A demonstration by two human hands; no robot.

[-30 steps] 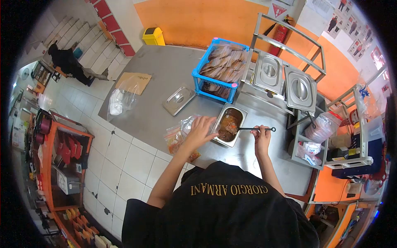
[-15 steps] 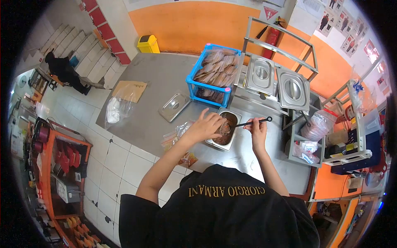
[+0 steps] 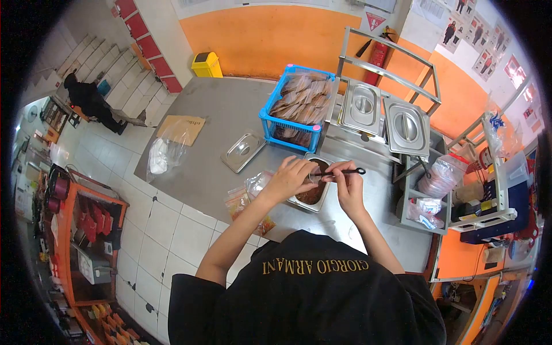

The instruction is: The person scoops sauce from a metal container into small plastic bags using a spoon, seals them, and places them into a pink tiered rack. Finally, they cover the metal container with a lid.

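A small clear cup or bag (image 3: 314,174) is in my left hand (image 3: 292,179), whose fingers curl round it over the steel pan. My right hand (image 3: 347,183) grips the black handle of a ladle (image 3: 357,171), close beside my left hand. Beneath both hands, the steel pan (image 3: 324,198) holds a brown sauce or food. Plastic bags with orange-red contents (image 3: 261,224) lie by my left wrist. The steel lid (image 3: 243,152) rests on the table to the left of the pan.
A blue basket (image 3: 290,129) of packed bags stands behind the pan. Lidded steel pans (image 3: 407,127) sit in a metal stand at the right, near a grey bin (image 3: 418,221) of bags. Brown paper (image 3: 192,125) lies at the left. A person (image 3: 92,103) stands far left.
My right hand has moved left, bringing the ladle handle closer to my left hand. My left hand has lifted slightly, and more of the pan's contents show.
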